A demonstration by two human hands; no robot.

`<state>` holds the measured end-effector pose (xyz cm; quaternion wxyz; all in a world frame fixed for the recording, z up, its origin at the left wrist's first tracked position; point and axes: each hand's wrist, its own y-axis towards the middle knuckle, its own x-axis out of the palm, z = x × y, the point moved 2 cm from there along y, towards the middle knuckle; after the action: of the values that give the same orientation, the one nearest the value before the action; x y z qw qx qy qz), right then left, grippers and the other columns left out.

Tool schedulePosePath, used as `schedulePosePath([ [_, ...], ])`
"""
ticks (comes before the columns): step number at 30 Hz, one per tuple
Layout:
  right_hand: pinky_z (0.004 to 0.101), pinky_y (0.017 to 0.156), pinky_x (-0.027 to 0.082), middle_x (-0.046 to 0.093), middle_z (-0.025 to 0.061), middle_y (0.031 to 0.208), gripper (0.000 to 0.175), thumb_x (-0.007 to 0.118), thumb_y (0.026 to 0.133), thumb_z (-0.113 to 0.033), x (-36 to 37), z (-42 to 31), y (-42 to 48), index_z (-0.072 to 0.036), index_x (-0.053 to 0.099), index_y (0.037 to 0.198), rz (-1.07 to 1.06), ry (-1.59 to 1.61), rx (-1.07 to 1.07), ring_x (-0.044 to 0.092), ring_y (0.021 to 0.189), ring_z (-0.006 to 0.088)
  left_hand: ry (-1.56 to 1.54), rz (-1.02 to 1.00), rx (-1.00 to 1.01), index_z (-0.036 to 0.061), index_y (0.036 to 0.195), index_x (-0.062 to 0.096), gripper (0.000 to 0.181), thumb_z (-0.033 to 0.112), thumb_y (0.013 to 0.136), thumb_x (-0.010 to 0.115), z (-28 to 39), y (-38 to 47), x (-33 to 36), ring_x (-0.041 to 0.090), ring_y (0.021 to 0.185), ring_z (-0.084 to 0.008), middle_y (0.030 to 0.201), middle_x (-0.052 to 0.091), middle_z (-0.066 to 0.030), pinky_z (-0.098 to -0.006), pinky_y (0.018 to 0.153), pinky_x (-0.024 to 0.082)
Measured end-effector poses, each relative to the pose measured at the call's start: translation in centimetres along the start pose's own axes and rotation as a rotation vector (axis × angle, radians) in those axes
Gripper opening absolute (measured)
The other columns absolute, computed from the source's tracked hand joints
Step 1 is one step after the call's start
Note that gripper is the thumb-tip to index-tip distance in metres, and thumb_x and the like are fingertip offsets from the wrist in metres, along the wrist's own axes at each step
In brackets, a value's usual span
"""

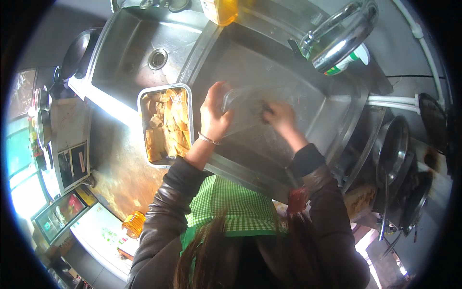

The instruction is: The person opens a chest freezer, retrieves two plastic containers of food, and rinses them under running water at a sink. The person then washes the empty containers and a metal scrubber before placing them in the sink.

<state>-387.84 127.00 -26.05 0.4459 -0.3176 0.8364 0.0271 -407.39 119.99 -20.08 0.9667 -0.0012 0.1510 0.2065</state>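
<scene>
My left hand (216, 112), with a bangle at the wrist, grips the rim of a metal tray or pan (240, 97) held over the right sink basin (231, 54). My right hand (279, 115) is blurred and curled around a small dark thing, perhaps a scrubber, against the tray's surface. To the left of my left hand, a rectangular metal tray (191, 123) holds brown folded pieces that look like dried sheets or leaves.
A chrome faucet (335, 50) arches over the basin's far right. A bottle of yellow liquid (226, 12) stands on the sink's back edge. The left basin (122, 54) has a drain (157, 59). Woks (391, 151) stand at the right.
</scene>
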Motion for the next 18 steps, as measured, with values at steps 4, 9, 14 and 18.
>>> schedulePosePath([
  [4, 0.0411, 0.078, 0.045, 0.06, 0.0091, 0.095, 0.03, 0.074, 0.069, -0.017, -4.3, 3.1, -1.6, -0.009, 0.065, 0.096, 0.197, -0.274, -0.025, 0.055, 0.094, 0.0283, 0.064, -0.048, -0.061, 0.0018, 0.127, 0.045, 0.066, 0.001, 0.061, 0.053, -0.4, 0.7, -0.9, 0.056, 0.11, -0.0334, 0.115, 0.058, -0.0204, -0.0364, 0.094, 0.043],
  [9, 0.0397, 0.081, 0.045, 0.06, 0.0073, 0.094, 0.025, 0.068, 0.078, -0.01, -8.3, -2.8, 0.7, -0.007, 0.062, 0.102, 0.453, 0.038, -0.413, 0.054, 0.095, 0.0276, 0.065, -0.088, -0.083, 0.003, 0.125, 0.048, 0.067, -0.001, 0.059, 0.052, 0.1, 1.1, -1.0, 0.053, 0.113, -0.0346, 0.118, 0.056, -0.0198, -0.0367, 0.096, 0.042],
  [14, 0.0283, 0.073, 0.046, 0.059, 0.0078, 0.09, 0.01, 0.057, 0.087, -0.002, -8.8, -9.2, 2.4, -0.001, 0.061, 0.096, -0.013, 0.477, -0.535, 0.058, 0.083, 0.0184, 0.131, -0.214, 0.156, 0.0043, 0.124, 0.051, 0.066, -0.003, 0.059, 0.05, 3.1, 1.3, -0.6, 0.053, 0.102, -0.0407, 0.109, 0.056, -0.0212, -0.0408, 0.09, 0.045],
  [18, 0.0267, 0.066, 0.046, 0.059, 0.0061, 0.081, 0.007, 0.056, 0.087, -0.004, -10.4, -8.6, 3.0, -0.001, 0.062, 0.09, -0.167, 0.452, -0.576, 0.057, 0.074, 0.0138, 0.175, -0.276, 0.243, 0.0068, 0.121, 0.054, 0.065, -0.006, 0.058, 0.047, 4.6, 1.7, -1.9, 0.055, 0.102, -0.0398, 0.111, 0.057, -0.0191, -0.0395, 0.087, 0.047],
])
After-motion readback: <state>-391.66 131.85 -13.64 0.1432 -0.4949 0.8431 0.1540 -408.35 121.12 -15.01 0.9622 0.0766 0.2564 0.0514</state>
